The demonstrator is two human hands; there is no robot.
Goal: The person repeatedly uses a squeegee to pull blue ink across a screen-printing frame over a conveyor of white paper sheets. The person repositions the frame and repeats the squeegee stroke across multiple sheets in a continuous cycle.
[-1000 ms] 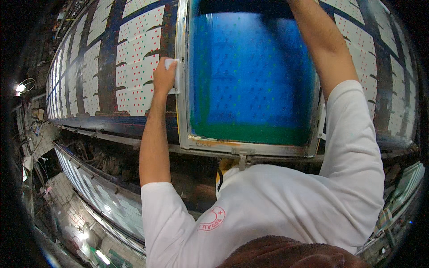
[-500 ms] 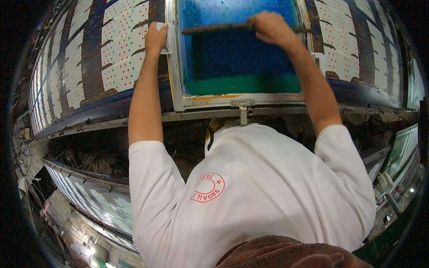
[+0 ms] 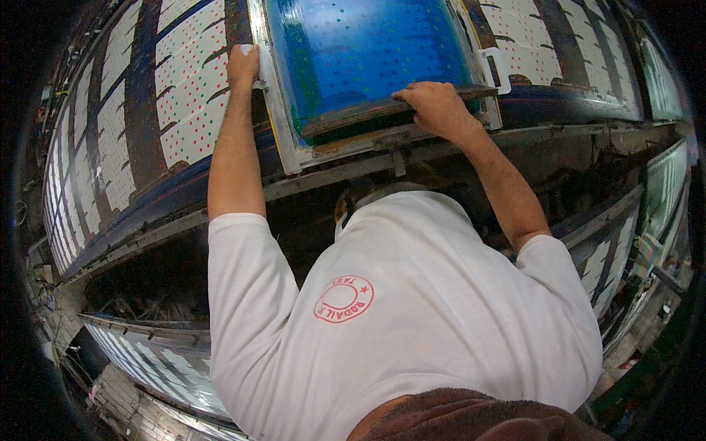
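A screen-printing frame [image 3: 285,151] with a blue mesh [image 3: 368,48] lies on the long table in front of me. My left hand [image 3: 243,67] is closed around the white handle [image 3: 262,70] on the frame's left side. My right hand [image 3: 439,108] grips the top of a dark, long squeegee [image 3: 353,121], fingers wrapped over its bar. The squeegee lies across the near end of the mesh, slightly tilted, its right end higher in view. Small green and dark dots show through the mesh. Whatever lies under the squeegee is hidden.
White pieces with red and green dots [image 3: 193,92] line the table left of the frame, and more dotted pieces [image 3: 523,44] lie to the right. A second white handle [image 3: 501,71] sticks out from the frame's right side. A rail [image 3: 331,173] runs along the table's near edge.
My right hand has drawn the squeegee toward me, from the upper part of the mesh to its near end. My left hand stays on the handle. The view has shifted a little.
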